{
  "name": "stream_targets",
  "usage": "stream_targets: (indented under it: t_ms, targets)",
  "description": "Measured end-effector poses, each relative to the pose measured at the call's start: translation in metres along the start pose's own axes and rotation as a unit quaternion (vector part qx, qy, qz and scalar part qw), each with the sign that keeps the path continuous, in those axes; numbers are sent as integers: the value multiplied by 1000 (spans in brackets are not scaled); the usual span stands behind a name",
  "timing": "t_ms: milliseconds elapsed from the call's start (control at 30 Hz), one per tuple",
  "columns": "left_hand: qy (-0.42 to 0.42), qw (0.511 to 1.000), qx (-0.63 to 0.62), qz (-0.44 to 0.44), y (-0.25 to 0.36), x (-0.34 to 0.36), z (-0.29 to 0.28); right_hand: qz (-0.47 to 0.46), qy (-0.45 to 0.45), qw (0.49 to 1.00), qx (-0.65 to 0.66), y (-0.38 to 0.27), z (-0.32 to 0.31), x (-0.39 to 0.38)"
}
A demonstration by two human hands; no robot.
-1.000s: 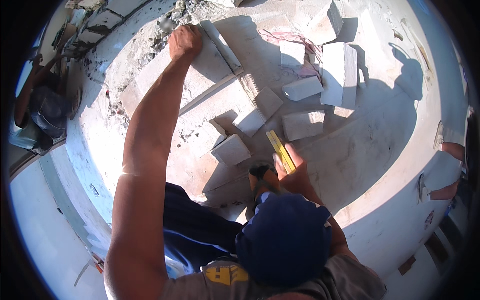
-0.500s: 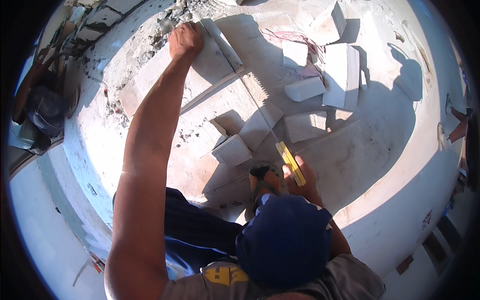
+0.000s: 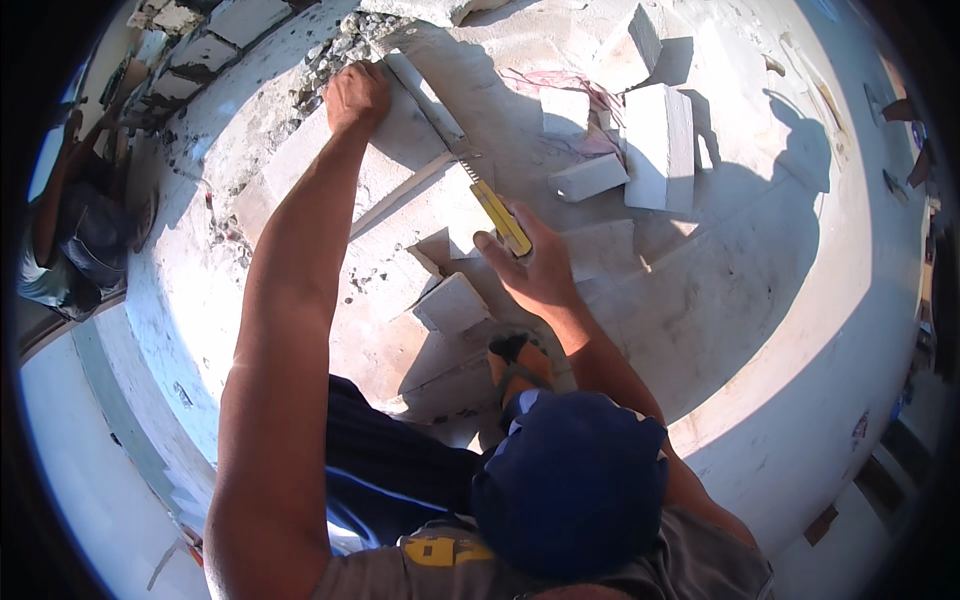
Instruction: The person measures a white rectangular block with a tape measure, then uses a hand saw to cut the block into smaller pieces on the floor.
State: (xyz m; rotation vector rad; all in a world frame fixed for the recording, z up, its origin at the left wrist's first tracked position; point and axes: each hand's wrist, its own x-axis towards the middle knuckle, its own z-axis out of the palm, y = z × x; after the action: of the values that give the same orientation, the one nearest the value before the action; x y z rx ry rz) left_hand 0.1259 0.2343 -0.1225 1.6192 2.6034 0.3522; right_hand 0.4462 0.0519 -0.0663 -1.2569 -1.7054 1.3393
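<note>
Head view is showing the right hand [image 3: 535,258] with its fingers wrapping around the handle of a saw [image 3: 500,217]. This handle is looking bright yellow and straight; the toothed blade is pointing ahead of the hand, toward a slit between a pale block [image 3: 405,132] and a narrow strip [image 3: 428,98]. The left hand [image 3: 357,97] is resting on the block's far end, fingers bending; whether it is gripping, I cannot tell. A pale offcut [image 3: 455,303] is lying left of the right hand.

White rectangular blocks [image 3: 655,150] lie on the pale-grey floor [image 3: 735,270] beyond my right hand [image 3: 535,258], grey rubble [image 3: 340,47] beyond my left hand [image 3: 357,97].
</note>
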Motion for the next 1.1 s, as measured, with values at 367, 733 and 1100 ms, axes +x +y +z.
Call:
stream_targets:
  t_ms: [367, 733, 1100]
  targets:
    - [133, 989, -23, 59, -11, -8, 5, -8, -123, 991, -47, -9, -18, 10]
    - [20, 966, -156, 204, 23, -219, -20, -105, -39, 994, 14, 4, -22, 9]
    - [-265, 953, -146, 14, 51, -245, -15, -19, -108, 994, -8, -16, -34, 16]
